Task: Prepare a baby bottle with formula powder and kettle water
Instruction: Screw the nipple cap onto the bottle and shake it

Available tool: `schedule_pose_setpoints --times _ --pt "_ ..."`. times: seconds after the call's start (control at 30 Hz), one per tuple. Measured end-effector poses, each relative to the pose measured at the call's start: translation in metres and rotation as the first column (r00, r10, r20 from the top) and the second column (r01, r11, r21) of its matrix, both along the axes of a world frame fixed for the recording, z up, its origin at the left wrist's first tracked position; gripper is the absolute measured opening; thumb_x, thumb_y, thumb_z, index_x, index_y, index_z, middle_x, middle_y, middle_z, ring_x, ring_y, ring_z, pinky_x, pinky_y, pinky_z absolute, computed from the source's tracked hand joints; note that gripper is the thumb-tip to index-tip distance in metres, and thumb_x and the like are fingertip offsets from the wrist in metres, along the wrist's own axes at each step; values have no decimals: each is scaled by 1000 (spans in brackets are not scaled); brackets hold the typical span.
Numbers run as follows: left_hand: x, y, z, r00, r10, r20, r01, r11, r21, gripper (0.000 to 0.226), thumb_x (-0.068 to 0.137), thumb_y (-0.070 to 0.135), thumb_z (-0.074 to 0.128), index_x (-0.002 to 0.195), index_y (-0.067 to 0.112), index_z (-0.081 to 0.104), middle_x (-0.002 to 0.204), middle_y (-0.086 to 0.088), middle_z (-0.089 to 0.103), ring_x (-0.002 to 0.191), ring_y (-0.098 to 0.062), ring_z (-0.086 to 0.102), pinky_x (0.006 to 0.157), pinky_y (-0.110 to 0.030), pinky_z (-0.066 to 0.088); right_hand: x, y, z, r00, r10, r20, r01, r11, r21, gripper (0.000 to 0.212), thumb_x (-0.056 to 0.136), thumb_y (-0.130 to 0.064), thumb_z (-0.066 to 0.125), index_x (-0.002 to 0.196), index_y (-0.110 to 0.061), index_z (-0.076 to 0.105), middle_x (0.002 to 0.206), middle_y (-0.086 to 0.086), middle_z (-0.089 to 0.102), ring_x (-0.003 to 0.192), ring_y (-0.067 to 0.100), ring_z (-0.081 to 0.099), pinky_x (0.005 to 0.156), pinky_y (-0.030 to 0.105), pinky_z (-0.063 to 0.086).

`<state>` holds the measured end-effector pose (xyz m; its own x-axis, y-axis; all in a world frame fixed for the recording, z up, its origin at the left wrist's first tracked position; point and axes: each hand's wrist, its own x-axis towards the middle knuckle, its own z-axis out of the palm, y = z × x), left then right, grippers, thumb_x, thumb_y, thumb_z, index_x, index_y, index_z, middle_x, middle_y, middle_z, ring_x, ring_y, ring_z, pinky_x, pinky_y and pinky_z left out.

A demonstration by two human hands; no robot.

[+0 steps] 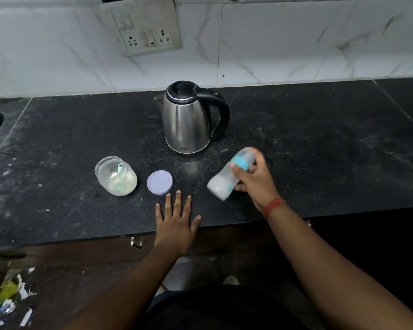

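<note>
My right hand (253, 179) grips the capped, milky bottle (231, 173), tilted for mixing; left hand (175, 220) lies flat, fingers spread. Nearly done.

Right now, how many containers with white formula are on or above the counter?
2: the clear glass powder jar stands open at left; the blurred, tilted baby bottle is in the right hand.

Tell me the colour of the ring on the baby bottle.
Turquoise: the ring circles the neck of the baby bottle, seen in the head view.
</note>
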<state>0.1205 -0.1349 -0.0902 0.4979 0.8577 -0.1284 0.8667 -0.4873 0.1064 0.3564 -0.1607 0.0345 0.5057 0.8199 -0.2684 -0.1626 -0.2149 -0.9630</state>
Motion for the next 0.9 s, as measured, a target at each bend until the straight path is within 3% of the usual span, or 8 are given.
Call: schedule_pose_setpoints --times 0.07,0.2,0.3,0.43,0.57,0.67,0.8,0.9 --pt "1 -1 0 1000 2 10 -2 1000 6 77 98 67 8 162 25 16 171 -9 9 157 -35 3 123 -62 5 2 0 2 984 -158 -85 163 985 53 51 94 -23 71 135 -32 41 122 4 60 106 19 68 74 41 64" --pt "-2 0 0 1000 -2 14 2 1000 2 76 98 67 9 162 25 16 171 -9 10 157 -35 5 123 -63 6 0 0 2 997 70 32 -69 997 -33 58 89 -25 76 135 -40 43 122 4 60 108 23 68 78 47 64" --pt "1 -1 3 1000 0 10 0 1000 -3 77 97 67 7 162 25 15 171 -8 8 157 -35 3 123 -62 5 6 1 0 975 -215 -50 218 975 47 56 91 -26 74 136 -32 41 119 2 61 105 20 69 77 45 64" --pt "-1 0 3 1000 -6 6 6 1000 -9 77 97 67 5 162 26 11 171 -8 5 157 -35 0 123 -61 3 9 4 3 995 77 66 -75 997 -32 61 88 -23 78 136 -39 44 121 5 62 105 22 69 77 47 64" --pt "1 -1 2 1000 -3 16 3 1000 3 76 98 66 10 162 24 18 170 -10 12 157 -37 7 122 -64 9 19 11 10 980 -196 -45 198 979 42 57 91 -26 74 136 -33 40 120 2 61 107 22 69 77 46 64" --pt "-1 1 2 1000 -12 4 12 1000 -4 77 97 66 7 162 26 12 171 -8 6 157 -35 1 123 -62 4 12 6 7 993 105 47 -102 993 -52 59 89 -22 76 136 -36 43 120 4 62 106 21 69 75 43 64" --pt "0 -1 3 1000 -1 19 1 1000 10 76 98 66 9 162 24 17 170 -10 12 157 -36 7 122 -63 9 12 3 3 978 -193 -80 197 979 45 54 93 -22 72 136 -29 40 120 1 59 105 18 68 75 41 64" --pt "-1 0 1 1000 -4 14 4 1000 6 76 98 66 7 162 25 15 171 -9 10 157 -35 4 123 -62 6 8 3 1 995 98 -2 -98 994 -57 59 90 -21 75 137 -36 43 123 5 61 107 21 68 76 44 64"
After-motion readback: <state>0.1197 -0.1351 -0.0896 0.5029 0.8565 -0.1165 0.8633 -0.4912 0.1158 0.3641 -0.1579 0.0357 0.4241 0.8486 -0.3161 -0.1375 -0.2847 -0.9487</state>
